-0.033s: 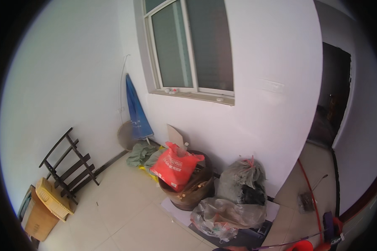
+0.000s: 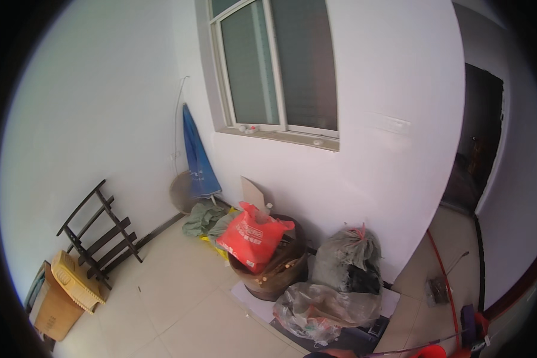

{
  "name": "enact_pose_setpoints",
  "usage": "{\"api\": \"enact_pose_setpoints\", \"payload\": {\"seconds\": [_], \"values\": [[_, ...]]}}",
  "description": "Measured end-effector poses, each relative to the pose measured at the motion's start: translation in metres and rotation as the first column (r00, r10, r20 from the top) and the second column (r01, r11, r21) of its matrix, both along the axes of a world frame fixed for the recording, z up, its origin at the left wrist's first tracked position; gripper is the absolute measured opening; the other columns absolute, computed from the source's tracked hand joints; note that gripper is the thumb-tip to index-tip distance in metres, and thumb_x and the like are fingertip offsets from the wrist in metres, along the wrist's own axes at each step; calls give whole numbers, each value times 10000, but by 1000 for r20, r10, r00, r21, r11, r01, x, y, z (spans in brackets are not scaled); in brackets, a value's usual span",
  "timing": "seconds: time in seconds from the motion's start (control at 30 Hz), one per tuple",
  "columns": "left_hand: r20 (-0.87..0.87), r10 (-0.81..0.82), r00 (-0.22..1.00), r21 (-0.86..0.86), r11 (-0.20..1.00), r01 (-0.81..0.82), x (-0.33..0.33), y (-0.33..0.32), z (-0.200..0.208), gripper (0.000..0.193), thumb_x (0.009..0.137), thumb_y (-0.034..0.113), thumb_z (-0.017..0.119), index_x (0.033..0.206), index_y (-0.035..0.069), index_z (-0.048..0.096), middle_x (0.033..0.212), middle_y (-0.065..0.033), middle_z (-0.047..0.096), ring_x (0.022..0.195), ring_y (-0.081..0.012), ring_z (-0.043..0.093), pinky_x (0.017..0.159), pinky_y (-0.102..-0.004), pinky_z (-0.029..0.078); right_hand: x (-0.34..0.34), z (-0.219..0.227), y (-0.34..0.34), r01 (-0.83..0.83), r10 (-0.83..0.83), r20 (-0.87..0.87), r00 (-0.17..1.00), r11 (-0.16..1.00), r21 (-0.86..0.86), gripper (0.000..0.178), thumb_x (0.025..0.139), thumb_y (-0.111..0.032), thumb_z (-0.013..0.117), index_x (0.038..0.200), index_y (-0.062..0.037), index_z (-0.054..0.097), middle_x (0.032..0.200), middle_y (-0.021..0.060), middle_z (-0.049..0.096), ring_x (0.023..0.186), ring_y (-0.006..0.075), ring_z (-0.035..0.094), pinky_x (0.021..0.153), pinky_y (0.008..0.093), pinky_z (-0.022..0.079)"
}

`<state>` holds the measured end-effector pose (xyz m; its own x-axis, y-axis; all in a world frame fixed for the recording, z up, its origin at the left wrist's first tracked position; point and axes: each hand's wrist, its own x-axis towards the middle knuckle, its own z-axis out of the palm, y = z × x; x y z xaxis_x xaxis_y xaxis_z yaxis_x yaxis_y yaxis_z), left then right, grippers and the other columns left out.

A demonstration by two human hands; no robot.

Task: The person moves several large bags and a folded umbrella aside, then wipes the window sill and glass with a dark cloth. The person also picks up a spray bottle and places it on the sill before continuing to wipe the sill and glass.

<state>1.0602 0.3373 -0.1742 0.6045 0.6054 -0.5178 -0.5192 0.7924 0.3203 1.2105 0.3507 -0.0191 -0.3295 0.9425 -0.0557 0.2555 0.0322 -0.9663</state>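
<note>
Crumpled clear bag [image 2: 358,304] is lying lower centre, just in front of the knotted grey bag [image 2: 338,258]. Left hand and right hand aren't showing; can't tell grip on either. Orange-red object [image 2: 431,352] is poking in at the lower edge, purple piece [image 2: 468,323] near it, both too cut off to ID. Change vs. last frame: view is shifting slightly, objects are sitting where they were, so no handling is showing. Further out: brown basket [image 2: 268,292] is holding the red bag [image 2: 252,237]; blue umbrella [image 2: 198,158] is leaning in the corner; yellow basket [image 2: 71,280] is standing far left.
</note>
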Motion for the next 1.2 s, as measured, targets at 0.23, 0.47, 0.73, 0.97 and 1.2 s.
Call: {"api": "enact_pose_setpoints", "payload": {"seconds": [0.23, 0.47, 0.73, 0.97, 1.2], "values": [[-11, 189, 982, 121, 975, -186, -44, 63, 35, 455, 889, 346, 447, 1203, 16, 445, 1106, -109, 536, 1018, -200, 518, 856, -340, 422, -13, -2, 70, 225, -218, 102, 971, 972, -65, 307, 779, -196, 595, 1024, -13, 580, 932, 159, 617, 869, 271, 592, 783, 329, 442], [-293, 474, 830, 286, 872, -397, -93, 107, 91, 489, 863, 327, 509, 1215, -4, 429, 1107, -134, 534, 1037, -213, 503, 925, -336, 395, -21, -51, 136, 190, -140, 325, 935, 974, -127, 334, 784, -172, 589, 1069, 1, 559, 975, 84, 586, 908, 175, 540, 781, 297, 424], [-273, 887, 373, 439, 460, -772, -208, 109, 145, 504, 846, 373, 434, 1161, -19, 459, 1106, -161, 552, 1011, -287, 544, 883, -414, 437, -69, -59, 223, -227, 238, 263, 935, 971, -70, 390, 747, -274, 624, 1060, -44, 588, 749, 91, 583, 667, 194, 565, 637, 300, 446], [-182, 962, 204, 410, 263, -873, -329, 73, 69, 432, 830, 375, 433, 1065, 17, 489, 986, -143, 554, 914, -299, 540, 785, -435, 457, -165, -80, 298, -428, 464, 328, 823, 886, -178, 361, 774, -243, 622, 1072, -46, 572, 764, 101, 608, 693, 177, 599, 647, 280, 459], [-211, 944, 252, 361, 315, -878, -439, 139, 97, 439, 855, 270, 487, 1143, -59, 454, 1108, -199, 522, 1038, -311, 497, 943, -445, 374, -310, -77, 385, -553, 583, 364, 726, 810, -195, 389, 796, -303, 564, 1115, -82, 553, 769, 110, 578, 744, 246, 564, 658, 338, 434]]}}
